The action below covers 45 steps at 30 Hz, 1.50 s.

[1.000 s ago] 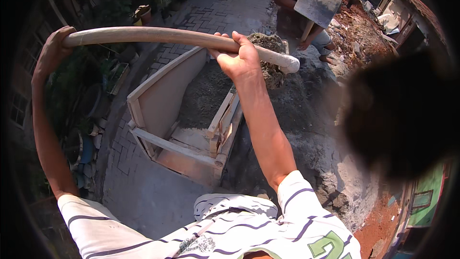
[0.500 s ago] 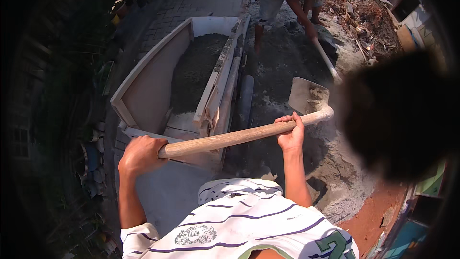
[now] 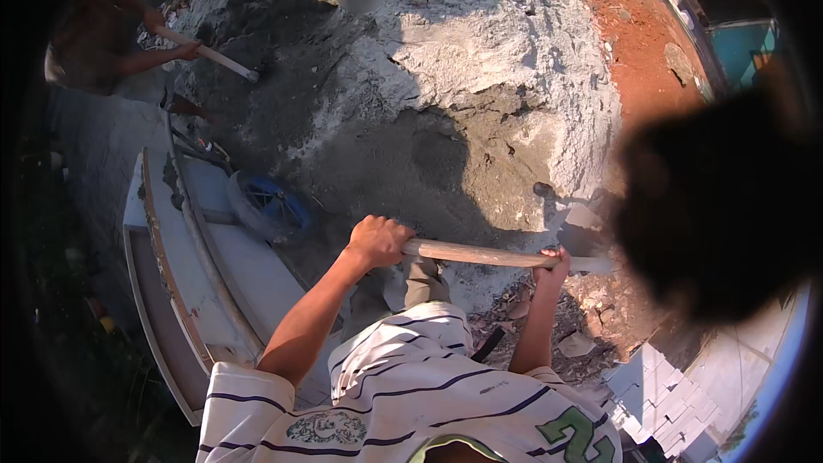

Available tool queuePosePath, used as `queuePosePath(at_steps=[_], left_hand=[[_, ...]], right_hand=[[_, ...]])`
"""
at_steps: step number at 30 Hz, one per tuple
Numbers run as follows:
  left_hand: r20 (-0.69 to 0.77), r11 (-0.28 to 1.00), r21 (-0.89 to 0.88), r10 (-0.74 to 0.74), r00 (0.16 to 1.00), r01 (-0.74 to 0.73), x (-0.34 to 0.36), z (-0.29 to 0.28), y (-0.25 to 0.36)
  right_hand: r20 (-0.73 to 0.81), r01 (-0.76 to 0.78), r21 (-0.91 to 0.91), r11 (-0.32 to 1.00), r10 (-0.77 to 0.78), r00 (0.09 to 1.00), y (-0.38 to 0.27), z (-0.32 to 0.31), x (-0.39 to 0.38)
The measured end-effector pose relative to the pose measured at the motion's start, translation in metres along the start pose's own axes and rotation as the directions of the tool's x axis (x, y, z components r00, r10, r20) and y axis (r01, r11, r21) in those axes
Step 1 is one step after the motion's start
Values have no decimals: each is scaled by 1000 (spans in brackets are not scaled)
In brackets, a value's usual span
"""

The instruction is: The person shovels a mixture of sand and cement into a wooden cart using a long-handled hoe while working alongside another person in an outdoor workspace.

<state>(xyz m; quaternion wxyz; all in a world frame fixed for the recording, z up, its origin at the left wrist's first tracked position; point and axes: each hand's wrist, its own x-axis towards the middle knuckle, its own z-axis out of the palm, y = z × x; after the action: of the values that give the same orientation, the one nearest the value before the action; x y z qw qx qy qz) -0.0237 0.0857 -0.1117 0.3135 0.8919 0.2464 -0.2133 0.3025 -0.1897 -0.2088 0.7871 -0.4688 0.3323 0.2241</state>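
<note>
A hoe point(image 3: 480, 252) with a pale wooden handle lies almost level across the front of my body. My left hand point(image 3: 380, 242) is wrapped round the handle's left end. Close to the head, my right hand point(image 3: 553, 267) grips the same handle. The hoe's flat metal blade shows just beyond my right hand, partly lost beside a dark blurred shape. Ahead of me rises a big heap of grey sand point(image 3: 506, 43), dark and dug out on its near left side, pale and dry on top. The hoe is held apart from it.
At left stands a box cart point(image 3: 240, 261) with pale side boards and a blue-rimmed wheel point(image 3: 270, 204). A co-worker point(image 3: 99, 43) bends at the upper left, holding another long-handled tool point(image 3: 210, 53) in the sand. Reddish soil point(image 3: 643, 60) and rubble lie to the right. A dark blur covers the right side.
My view has swung right, from the cart's sand-filled box to the heap. Both hands still hold the hoe, whose blade now sits lower and farther right. The co-worker appears farther left.
</note>
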Motion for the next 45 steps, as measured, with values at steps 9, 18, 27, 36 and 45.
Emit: queuePosePath(at_steps=[9, 18, 27, 36, 45], left_hand=[[206, 954, -93, 298, 932, -284, 146, 56, 110], [323, 987, -159, 85, 943, -35, 190, 143, 97], [260, 988, 113, -135, 956, 108, 211, 111, 43], [167, 986, 114, -140, 976, 122, 148, 10, 112], [-65, 948, 260, -173, 983, 184, -114, -164, 74]], right_hand=[[-328, 200, 51, 979, -172, 929, -39, -52, 30], [-347, 233, -47, 971, -235, 908, 30, -67, 113], [-390, -379, -248, 892, 266, 882, 206, -29, 211], [5, -486, 151, 861, 491, 871, 183, 6, 133], [263, -822, 201, 532, 779, 569, 233, 80, 34]])
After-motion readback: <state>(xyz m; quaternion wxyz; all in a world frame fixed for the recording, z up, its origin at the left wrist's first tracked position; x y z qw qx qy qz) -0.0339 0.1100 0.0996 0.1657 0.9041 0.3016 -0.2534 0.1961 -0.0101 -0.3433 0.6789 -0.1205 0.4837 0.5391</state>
